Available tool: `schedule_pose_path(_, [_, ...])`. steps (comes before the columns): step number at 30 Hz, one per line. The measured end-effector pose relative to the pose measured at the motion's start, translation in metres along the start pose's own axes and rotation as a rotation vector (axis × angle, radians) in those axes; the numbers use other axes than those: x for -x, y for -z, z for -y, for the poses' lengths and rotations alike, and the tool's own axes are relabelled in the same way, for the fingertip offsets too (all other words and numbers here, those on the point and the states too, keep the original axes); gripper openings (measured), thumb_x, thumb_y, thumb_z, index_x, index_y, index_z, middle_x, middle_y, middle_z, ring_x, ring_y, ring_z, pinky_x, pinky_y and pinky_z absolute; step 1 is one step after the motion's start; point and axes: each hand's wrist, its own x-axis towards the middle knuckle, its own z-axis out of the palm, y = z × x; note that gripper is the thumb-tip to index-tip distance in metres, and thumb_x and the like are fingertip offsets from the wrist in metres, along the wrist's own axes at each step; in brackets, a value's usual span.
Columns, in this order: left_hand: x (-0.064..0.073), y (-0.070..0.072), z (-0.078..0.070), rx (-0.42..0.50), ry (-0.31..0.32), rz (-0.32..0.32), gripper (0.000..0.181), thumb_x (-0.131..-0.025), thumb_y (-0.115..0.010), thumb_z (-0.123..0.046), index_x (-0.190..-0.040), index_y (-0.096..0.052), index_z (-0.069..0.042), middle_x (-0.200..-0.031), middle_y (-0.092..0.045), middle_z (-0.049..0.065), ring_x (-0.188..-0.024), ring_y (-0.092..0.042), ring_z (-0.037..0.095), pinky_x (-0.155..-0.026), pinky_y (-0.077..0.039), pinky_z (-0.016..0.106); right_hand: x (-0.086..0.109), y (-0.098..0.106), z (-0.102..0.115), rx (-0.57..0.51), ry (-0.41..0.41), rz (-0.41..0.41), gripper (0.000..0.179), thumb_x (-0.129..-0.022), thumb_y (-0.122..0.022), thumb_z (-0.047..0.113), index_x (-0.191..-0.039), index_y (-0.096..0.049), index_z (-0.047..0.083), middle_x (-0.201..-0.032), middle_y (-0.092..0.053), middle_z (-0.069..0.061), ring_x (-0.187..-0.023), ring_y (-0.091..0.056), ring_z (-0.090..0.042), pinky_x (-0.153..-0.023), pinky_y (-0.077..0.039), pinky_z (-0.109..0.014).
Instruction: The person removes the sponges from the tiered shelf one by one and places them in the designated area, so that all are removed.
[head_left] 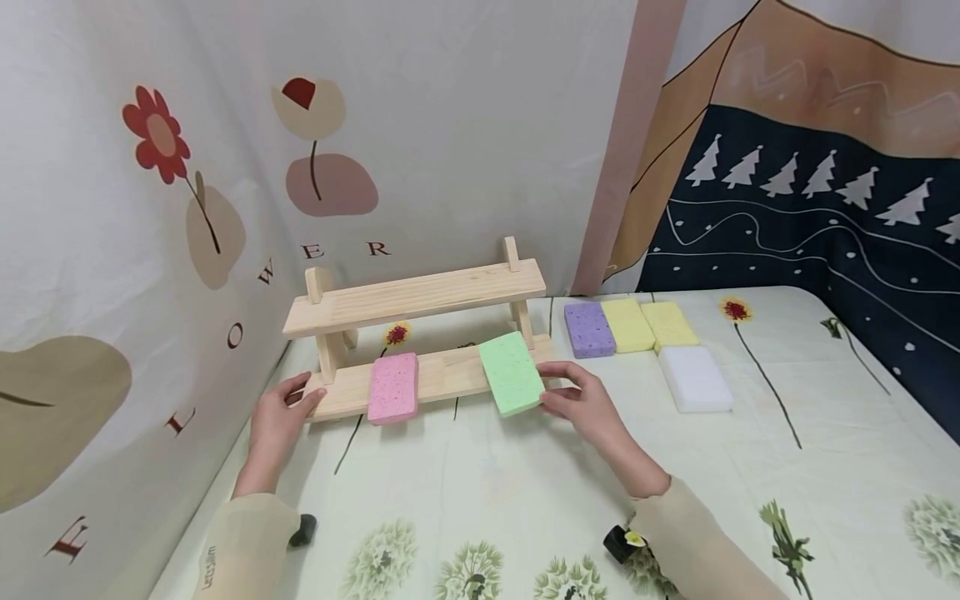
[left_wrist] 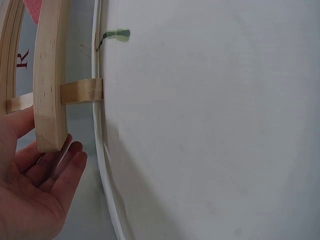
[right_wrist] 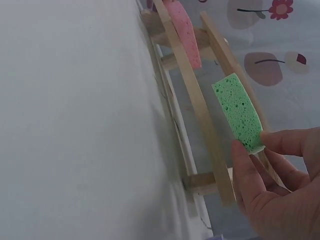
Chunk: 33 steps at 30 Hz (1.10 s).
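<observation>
A two-tier wooden shelf [head_left: 416, 293] stands against the back cloth. At the left end of its lower board [left_wrist: 51, 75], my left hand [head_left: 272, 421] grips the wood between thumb and fingers. A pink sponge [head_left: 393, 388] lies across that lower board, its front end jutting past the edge. Thumb and fingers of my right hand [head_left: 588, 408] pinch a green sponge [head_left: 512, 374] by its right side. In the right wrist view the green sponge [right_wrist: 239, 112] is held tilted, apart from the front edge of the lower board.
To the right of the shelf lie a purple sponge [head_left: 589, 330], two yellow sponges [head_left: 628, 325] and a white sponge [head_left: 695, 379], close together on the flower-print tablecloth [head_left: 480, 492]. The upper board [head_left: 420, 296] overhangs the back of the lower one. Cloth walls stand behind and at left.
</observation>
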Motion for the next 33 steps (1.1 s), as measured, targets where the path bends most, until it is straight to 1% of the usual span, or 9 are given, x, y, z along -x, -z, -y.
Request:
schedule_pose_path(5, [-0.001,0.000,0.000,-0.004,-0.005,-0.002,0.056,-0.100,-0.060,-0.026,-0.149,-0.044,-0.003,-0.148,-0.050,0.025,-0.133,-0.051,0.040,-0.102,-0.051,0.050,0.007,0.016,0.001,-0.005,-0.007,-0.016,0.043,-0.094,-0.060,-0.004,-0.137,-0.052,-0.006,-0.142,-0.049,-0.026,-0.090,-0.067,-0.003,-0.083,-0.059,-0.020])
schedule_pose_path(9, [-0.001,0.001,0.001,-0.014,-0.014,-0.008,0.056,-0.100,-0.060,-0.027,-0.149,-0.044,-0.004,-0.147,-0.050,0.024,-0.132,-0.052,0.039,-0.100,-0.052,0.049,0.011,0.031,-0.002,-0.002,-0.013,-0.030,0.044,-0.096,-0.059,-0.004,-0.139,-0.049,-0.006,-0.144,-0.047,-0.026,-0.088,-0.066,0.003,-0.085,-0.058,-0.019])
schedule_pose_path(15, [-0.001,0.000,0.001,-0.018,-0.012,-0.007,0.057,-0.100,-0.061,-0.027,-0.149,-0.045,-0.004,-0.147,-0.051,0.024,-0.131,-0.053,0.039,-0.098,-0.053,0.047,0.017,0.054,-0.004,0.021,-0.022,-0.069,0.046,-0.097,-0.058,-0.001,-0.141,-0.047,-0.005,-0.145,-0.046,-0.026,-0.087,-0.066,0.005,-0.085,-0.057,-0.017])
schedule_pose_path(22, [-0.001,-0.001,0.000,-0.010,-0.009,-0.008,0.057,-0.100,-0.061,-0.027,-0.149,-0.044,-0.004,-0.147,-0.050,0.024,-0.132,-0.052,0.039,-0.101,-0.051,0.050,0.026,0.080,-0.012,0.040,-0.022,-0.099,0.047,-0.099,-0.058,0.005,-0.143,-0.044,-0.005,-0.145,-0.043,-0.024,-0.090,-0.065,0.007,-0.086,-0.056,-0.016])
schedule_pose_path(28, [-0.001,-0.001,0.000,-0.012,-0.008,-0.013,0.056,-0.100,-0.061,-0.027,-0.149,-0.045,-0.004,-0.147,-0.051,0.024,-0.132,-0.052,0.039,-0.101,-0.051,0.050,0.032,0.098,-0.016,0.052,-0.064,-0.138,0.050,-0.100,-0.058,0.008,-0.145,-0.041,-0.005,-0.146,-0.042,-0.023,-0.091,-0.065,0.008,-0.087,-0.056,-0.016])
schedule_pose_path(30, [-0.001,0.000,0.000,-0.015,-0.009,-0.014,0.056,-0.100,-0.061,-0.027,-0.149,-0.045,-0.005,-0.147,-0.051,0.023,-0.132,-0.052,0.039,-0.101,-0.051,0.050,0.033,0.104,-0.017,0.053,-0.082,-0.152,0.051,-0.099,-0.059,0.008,-0.146,-0.040,-0.004,-0.142,-0.046,-0.018,-0.091,-0.065,0.008,-0.087,-0.057,-0.017])
schedule_pose_path(33, [-0.001,0.000,0.001,-0.018,-0.014,-0.016,0.056,-0.100,-0.061,-0.028,-0.149,-0.045,-0.005,-0.147,-0.051,0.023,-0.132,-0.053,0.039,-0.100,-0.051,0.049,0.035,0.112,-0.018,0.046,-0.106,-0.172,0.053,-0.099,-0.060,0.009,-0.146,-0.040,-0.004,-0.128,-0.055,0.000,-0.090,-0.065,0.008,-0.086,-0.057,-0.016])
